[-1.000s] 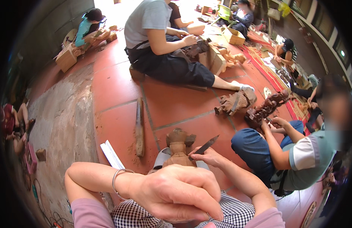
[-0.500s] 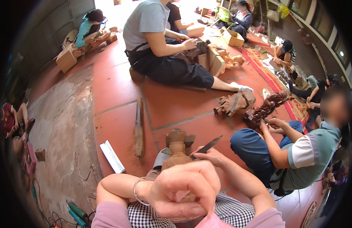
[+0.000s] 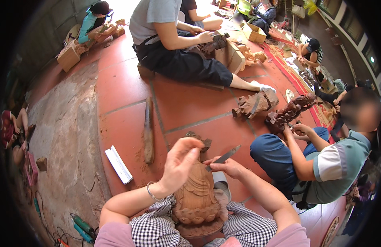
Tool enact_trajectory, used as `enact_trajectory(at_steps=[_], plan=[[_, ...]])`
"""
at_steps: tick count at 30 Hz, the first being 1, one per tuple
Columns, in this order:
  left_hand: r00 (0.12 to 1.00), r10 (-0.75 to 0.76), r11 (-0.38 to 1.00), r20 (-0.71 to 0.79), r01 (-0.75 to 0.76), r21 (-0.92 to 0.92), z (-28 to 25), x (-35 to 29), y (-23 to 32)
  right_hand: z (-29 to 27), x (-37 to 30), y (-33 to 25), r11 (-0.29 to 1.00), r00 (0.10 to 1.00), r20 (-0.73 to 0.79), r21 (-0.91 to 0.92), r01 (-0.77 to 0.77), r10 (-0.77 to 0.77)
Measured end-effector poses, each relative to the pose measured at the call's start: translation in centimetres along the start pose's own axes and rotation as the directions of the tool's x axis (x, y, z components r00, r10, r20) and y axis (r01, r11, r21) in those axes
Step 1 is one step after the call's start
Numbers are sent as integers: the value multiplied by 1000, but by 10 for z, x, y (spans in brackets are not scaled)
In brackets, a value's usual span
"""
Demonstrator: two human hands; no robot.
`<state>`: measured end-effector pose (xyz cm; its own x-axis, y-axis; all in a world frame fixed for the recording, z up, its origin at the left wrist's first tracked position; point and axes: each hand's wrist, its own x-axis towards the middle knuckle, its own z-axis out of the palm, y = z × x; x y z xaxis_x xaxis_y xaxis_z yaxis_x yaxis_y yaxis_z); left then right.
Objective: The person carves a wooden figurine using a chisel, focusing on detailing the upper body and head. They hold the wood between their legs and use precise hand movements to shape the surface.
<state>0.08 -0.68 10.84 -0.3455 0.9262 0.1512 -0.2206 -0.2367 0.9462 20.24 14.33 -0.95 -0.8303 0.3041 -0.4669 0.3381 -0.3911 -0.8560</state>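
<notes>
A carved wooden statue (image 3: 196, 197) stands between my knees, with draped folds and a petalled base; my left hand hides part of its head. My left hand (image 3: 180, 160) is raised in front of the statue's upper part, fingers loosely curled, with a gap between thumb and forefinger and nothing seen in it. Close by on the right, my right hand (image 3: 229, 166) is closed on a flat grey knife (image 3: 226, 156), its blade pointing up and to the right. The knife's lower end lies beside the statue's shoulder.
On the red tiles to the left lie a wooden mallet-like stick (image 3: 148, 131) and a white block (image 3: 119, 164). Carved wood pieces (image 3: 255, 103) lie ahead on the right. A co-worker (image 3: 322, 168) sits close at right, another (image 3: 174, 49) ahead. Power tools (image 3: 82, 226) lie lower left.
My left hand has moved forward and away from me, to in front of the statue, uncovering its lower part. My right hand still grips the knife in nearly the same place.
</notes>
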Motion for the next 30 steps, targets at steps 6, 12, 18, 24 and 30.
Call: enact_trajectory(at_steps=[6, 12, 18, 24, 30], plan=[[896, -183, 911, -404, 310, 274, -60, -65, -115, -5, -12, 31, 989, 962, 235, 8, -147, 141], [698, -711, 703, -86, 704, -101, -74, -98, -132, 8, -21, 37, 998, 985, 162, -26, -56, 59], [714, -700, 714, 7, 700, -32, -64, -93, -116, 35, -34, 13, 973, 998, 62, -230, -9, 24], [617, -786, 600, 41, 777, -190, -47, -82, -101, 38, -53, 23, 982, 999, 10, -186, -33, 35], [605, -791, 558, 89, 774, -299, -46, -84, -112, 47, -66, 13, 966, 996, -86, -252, -58, 37]])
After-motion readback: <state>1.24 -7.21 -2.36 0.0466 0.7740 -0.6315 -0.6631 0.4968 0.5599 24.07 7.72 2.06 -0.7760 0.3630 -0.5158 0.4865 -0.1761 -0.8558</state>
